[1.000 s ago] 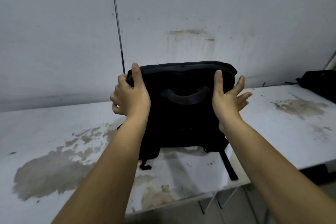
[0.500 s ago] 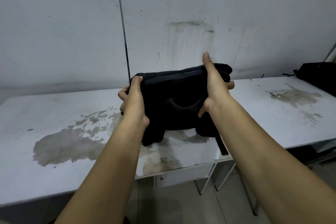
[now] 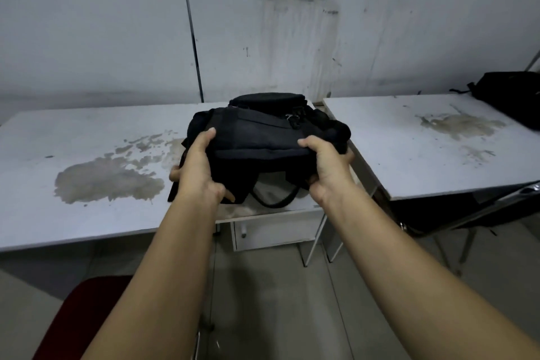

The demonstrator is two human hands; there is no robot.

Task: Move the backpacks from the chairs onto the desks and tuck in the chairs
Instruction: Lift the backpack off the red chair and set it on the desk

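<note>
A black backpack (image 3: 263,137) lies flat on the right end of a stained white desk (image 3: 87,137), its straps hanging over the front edge. My left hand (image 3: 198,169) grips its near left edge, thumb on top and fingers underneath. My right hand (image 3: 327,166) grips the near right corner the same way. A red chair seat (image 3: 84,316) shows at the bottom left, below my left arm.
A second white desk (image 3: 423,143) stands to the right with another black backpack (image 3: 511,96) at its far end. A small white drawer unit (image 3: 274,231) sits under the first desk. A dark chair frame (image 3: 467,213) is under the right desk. The wall is close behind.
The backpack has gone from upright to lying flat on the desk. Both hands shifted from its top edge to its near side, and my view has pulled back, showing the floor and red chair.
</note>
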